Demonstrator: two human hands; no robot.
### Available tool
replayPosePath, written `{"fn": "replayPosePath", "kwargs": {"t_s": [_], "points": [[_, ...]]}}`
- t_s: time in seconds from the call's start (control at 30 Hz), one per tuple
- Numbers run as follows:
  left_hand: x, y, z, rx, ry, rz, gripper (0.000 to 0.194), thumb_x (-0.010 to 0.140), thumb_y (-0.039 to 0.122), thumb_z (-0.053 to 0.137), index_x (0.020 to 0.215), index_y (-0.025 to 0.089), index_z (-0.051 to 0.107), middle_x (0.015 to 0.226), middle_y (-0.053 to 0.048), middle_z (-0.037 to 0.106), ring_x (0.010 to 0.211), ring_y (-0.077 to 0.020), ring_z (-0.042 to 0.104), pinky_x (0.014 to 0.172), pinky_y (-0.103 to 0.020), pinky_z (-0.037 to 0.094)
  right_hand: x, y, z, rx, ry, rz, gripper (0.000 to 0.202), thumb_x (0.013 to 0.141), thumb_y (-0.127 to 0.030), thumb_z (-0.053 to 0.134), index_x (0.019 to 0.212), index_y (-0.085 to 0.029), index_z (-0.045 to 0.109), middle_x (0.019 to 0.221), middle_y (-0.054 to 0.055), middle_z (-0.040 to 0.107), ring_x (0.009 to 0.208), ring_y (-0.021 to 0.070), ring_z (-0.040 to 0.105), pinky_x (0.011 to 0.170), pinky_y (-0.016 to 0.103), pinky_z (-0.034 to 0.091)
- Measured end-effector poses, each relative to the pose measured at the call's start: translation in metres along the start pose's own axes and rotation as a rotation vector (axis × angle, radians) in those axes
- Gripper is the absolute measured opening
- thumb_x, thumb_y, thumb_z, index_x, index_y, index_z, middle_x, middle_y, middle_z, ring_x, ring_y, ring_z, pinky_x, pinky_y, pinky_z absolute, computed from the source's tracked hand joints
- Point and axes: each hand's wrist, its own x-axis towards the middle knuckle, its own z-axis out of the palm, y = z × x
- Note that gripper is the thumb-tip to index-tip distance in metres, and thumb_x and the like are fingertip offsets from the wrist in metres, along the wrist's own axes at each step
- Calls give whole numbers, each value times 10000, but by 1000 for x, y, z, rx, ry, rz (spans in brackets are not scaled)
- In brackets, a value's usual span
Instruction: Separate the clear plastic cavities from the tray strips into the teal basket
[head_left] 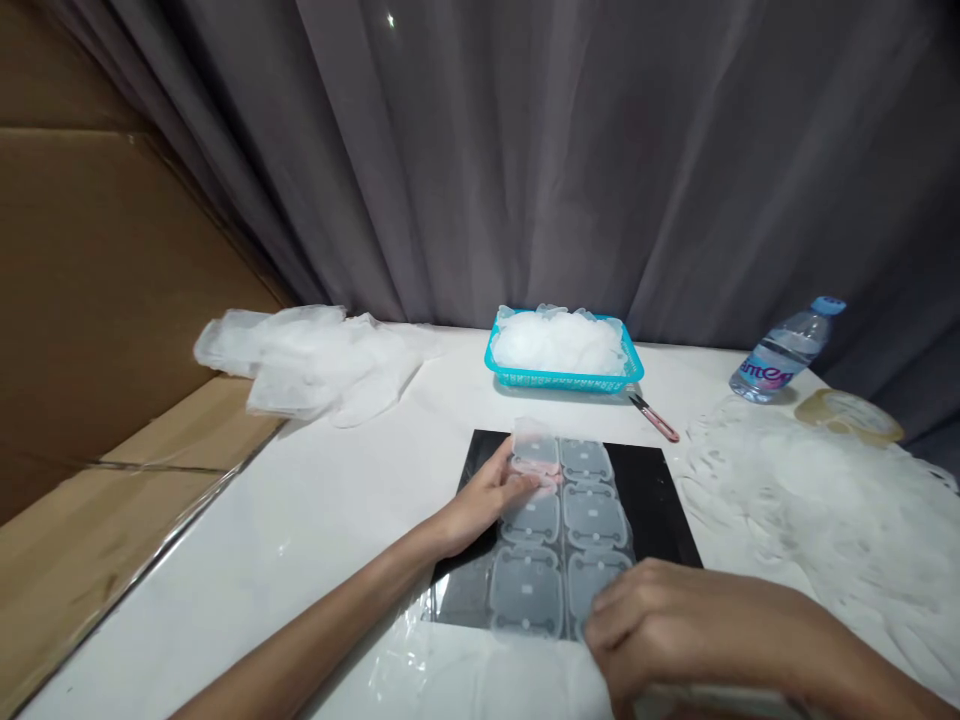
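Observation:
A translucent plastic sheet (526, 585) with several rounded-square panels in two columns lies over a black board (656, 490). My left hand (487, 495) grips the sheet's upper left edge, thumb on top and fingers showing faintly through from beneath. At the lower right panel my right hand (637, 620) is closed, its fingers curled against the sheet's edge; what is between its fingertips is hidden. Below the board, more clear film (540, 680) reaches toward the front of the white table (300, 510).
A blue basket (562, 381) holding white translucent pieces stands behind the board. Pink-handled thread snips (656, 417) lie beside it. Farther right are a water bottle (780, 355), a yellowish roll of tape (851, 415) and heaped translucent pieces (840, 500). White bags (322, 360) and cardboard (127, 300) are left.

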Motion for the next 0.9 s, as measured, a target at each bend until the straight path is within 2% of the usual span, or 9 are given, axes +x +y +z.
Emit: {"fn": "replayPosePath", "kwargs": {"t_s": [0.17, 0.33, 0.47, 0.57, 0.67, 0.73, 0.8, 0.83, 0.9], "points": [[2, 4, 2, -17, -11, -21, 554, 937, 385, 755, 1408, 189, 538, 1279, -151, 746, 1173, -315, 723, 1008, -424, 556, 1, 34, -9, -132, 313, 252, 261, 1066, -313, 537, 915, -194, 714, 928, 42, 695, 878, 184, 673, 819, 312, 508], [1, 6, 5, 42, -16, 63, 519, 987, 410, 683, 1439, 191, 551, 1345, -142, 716, 1242, -334, 682, 1086, -473, 512, -1, 64, -2, -225, 555, 520, 198, 1038, -343, 587, 1005, -198, 717, 970, 57, 664, 861, 198, 694, 804, 319, 535], [-17, 22, 17, 210, -34, 61, 506, 1044, 475, 560, 1513, 287, 546, 1636, -51, 462, 1552, -340, 339, 1272, -500, 270, 15, 55, 10, -89, 668, 577, 214, 1000, -397, 644, 1107, -222, 703, 1041, 64, 659, 934, 220, 696, 857, 335, 541], [-33, 30, 29, 244, -205, 33, 506, 1104, 471, 386, 1595, 353, 419, 1724, 21, 276, 1617, -295, 150, 1311, -505, 124, 28, 46, 13, -6, 779, 599, 235, 980, -433, 654, 992, -202, 694, 1011, 73, 648, 946, 232, 671, 842, 341, 529], [-37, 26, 35, 234, -200, 101, 510, 1103, 429, 417, 1607, 360, 389, 1725, -12, 284, 1603, -301, 205, 1282, -505, 230, 33, 37, 6, 110, 876, 577, 264, 1032, -372, 564, 862, -199, 668, 911, 42, 630, 858, 185, 641, 794, 300, 497], [-32, 19, 32, 184, -65, 192, 575, 1064, 411, 539, 1606, 375, 352, 1705, -58, 323, 1565, -314, 296, 1212, -496, 355, 33, 27, -3, 186, 913, 542, 305, 1048, -342, 531, 813, -195, 659, 880, 32, 624, 808, 162, 619, 745, 276, 478], [-25, 14, 25, 149, 66, 262, 773, 970, 396, 711, 1613, 381, 282, 1674, -100, 357, 1537, -321, 340, 1184, -491, 378, 29, 14, -12, 281, 884, 487, 313, 1047, -339, 542, 799, -195, 668, 872, 29, 629, 792, 154, 610, 714, 260, 474], [-22, 13, 19, 143, 75, 257, 875, 908, 393, 790, 1613, 371, 272, 1658, -114, 377, 1534, -324, 342, 1199, -495, 352, 27, 7, -16, 335, 850, 452, 304, 1044, -341, 552, 809, -199, 683, 875, 29, 638, 801, 155, 613, 718, 255, 482], [-19, 17, 7, 97, -55, 166, 908, 823, 467, 857, 1574, 298, 376, 1585, -145, 479, 1506, -343, 388, 1218, -504, 314, 22, -4, -20, 440, 807, 411, 266, 1031, -354, 586, 855, -211, 725, 899, 37, 666, 845, 169, 633, 753, 256, 508]]}}
